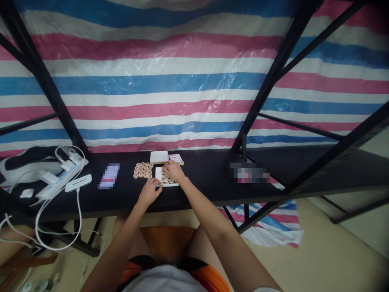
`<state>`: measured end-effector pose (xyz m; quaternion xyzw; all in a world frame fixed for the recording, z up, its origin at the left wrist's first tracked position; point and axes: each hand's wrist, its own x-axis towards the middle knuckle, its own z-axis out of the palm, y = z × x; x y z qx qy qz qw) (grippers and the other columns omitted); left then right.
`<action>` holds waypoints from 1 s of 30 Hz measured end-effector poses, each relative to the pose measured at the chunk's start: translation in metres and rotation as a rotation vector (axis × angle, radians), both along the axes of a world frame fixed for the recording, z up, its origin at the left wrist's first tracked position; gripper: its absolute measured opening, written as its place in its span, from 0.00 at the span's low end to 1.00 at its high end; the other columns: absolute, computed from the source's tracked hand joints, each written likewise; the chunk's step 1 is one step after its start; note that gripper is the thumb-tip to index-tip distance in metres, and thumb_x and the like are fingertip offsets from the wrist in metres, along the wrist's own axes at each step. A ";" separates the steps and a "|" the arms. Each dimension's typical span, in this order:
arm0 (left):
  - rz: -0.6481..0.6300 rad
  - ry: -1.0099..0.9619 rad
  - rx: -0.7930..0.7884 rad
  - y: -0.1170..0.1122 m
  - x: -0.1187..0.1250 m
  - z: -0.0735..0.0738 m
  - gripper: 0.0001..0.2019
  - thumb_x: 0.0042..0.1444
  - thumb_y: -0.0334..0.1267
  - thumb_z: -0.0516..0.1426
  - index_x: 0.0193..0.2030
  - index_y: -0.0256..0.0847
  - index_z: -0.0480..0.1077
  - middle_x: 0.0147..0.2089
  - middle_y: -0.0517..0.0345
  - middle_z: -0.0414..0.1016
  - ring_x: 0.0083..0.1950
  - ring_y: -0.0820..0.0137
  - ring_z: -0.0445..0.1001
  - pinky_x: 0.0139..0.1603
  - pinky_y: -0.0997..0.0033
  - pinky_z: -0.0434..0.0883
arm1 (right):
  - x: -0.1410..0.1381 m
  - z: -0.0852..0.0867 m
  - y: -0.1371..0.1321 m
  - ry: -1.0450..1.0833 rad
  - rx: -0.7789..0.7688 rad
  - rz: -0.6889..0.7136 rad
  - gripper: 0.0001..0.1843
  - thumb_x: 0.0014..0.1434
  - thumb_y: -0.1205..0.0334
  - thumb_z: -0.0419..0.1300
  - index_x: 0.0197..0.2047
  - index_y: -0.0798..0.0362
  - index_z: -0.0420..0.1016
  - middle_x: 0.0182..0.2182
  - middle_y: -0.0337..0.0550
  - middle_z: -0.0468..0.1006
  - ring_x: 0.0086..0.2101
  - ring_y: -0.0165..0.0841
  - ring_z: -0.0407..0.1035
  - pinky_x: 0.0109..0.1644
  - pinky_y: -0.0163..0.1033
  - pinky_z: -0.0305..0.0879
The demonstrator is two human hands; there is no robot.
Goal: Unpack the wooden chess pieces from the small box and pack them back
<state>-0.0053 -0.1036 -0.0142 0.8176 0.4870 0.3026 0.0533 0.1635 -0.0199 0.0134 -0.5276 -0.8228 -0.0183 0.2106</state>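
Okay, both hands are at the open white box (157, 175), mid-table (203, 178), near the edge. Left hand (149, 191) is at its near-left corner, fingers curled; can't tell if it grips the wall. Right hand (173, 170) is over the far side, fingertips down at the discs; can't tell if one is pinched. Hands are close but apart.

To do this well, I'd brace the corner with the left, work discs singly with the right, keep them flat, and press lightly so none ride up on a neighbour.

Containers: the box holds round dark-marked discs (168, 181), part of the inside hidden by the right hand. Second white box part (159, 156) sits just beyond; can't tell if lid or tray, no contents visible. Red-marked discs (142, 170) lie loose on the table, left of the box, outside any container.
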 end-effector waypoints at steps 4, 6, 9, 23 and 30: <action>-0.009 -0.006 0.006 0.001 0.000 -0.001 0.07 0.58 0.36 0.51 0.36 0.41 0.70 0.40 0.54 0.71 0.47 0.63 0.67 0.51 0.62 0.66 | 0.034 -0.009 0.010 0.143 0.037 -0.219 0.21 0.65 0.64 0.45 0.58 0.53 0.67 0.55 0.50 0.67 0.51 0.37 0.61 0.57 0.41 0.55; -0.008 -0.006 -0.003 0.001 0.000 -0.001 0.07 0.58 0.36 0.51 0.36 0.41 0.70 0.41 0.53 0.71 0.47 0.63 0.67 0.51 0.62 0.66 | 0.052 -0.017 0.017 0.090 -0.062 -0.218 0.25 0.62 0.69 0.47 0.62 0.51 0.61 0.60 0.49 0.62 0.54 0.37 0.59 0.58 0.41 0.55; 0.005 -0.005 -0.015 0.000 0.000 0.000 0.07 0.58 0.36 0.51 0.36 0.41 0.69 0.41 0.53 0.71 0.47 0.63 0.67 0.50 0.63 0.66 | 0.069 -0.026 0.026 -0.028 -0.164 -0.090 0.26 0.61 0.70 0.49 0.61 0.49 0.63 0.60 0.46 0.63 0.56 0.35 0.58 0.59 0.39 0.53; 0.000 -0.009 -0.006 0.002 -0.002 -0.005 0.07 0.58 0.37 0.51 0.36 0.41 0.70 0.41 0.53 0.71 0.47 0.63 0.67 0.49 0.63 0.66 | 0.082 -0.020 0.011 -0.011 -0.079 -0.100 0.14 0.61 0.62 0.54 0.49 0.53 0.72 0.46 0.48 0.72 0.47 0.36 0.64 0.52 0.38 0.57; 0.016 -0.021 0.006 0.002 0.000 -0.005 0.08 0.58 0.37 0.52 0.40 0.41 0.72 0.44 0.53 0.70 0.49 0.64 0.68 0.53 0.62 0.66 | 0.040 -0.004 -0.005 0.414 0.043 -0.086 0.16 0.60 0.63 0.52 0.50 0.54 0.70 0.44 0.47 0.72 0.43 0.34 0.67 0.49 0.38 0.61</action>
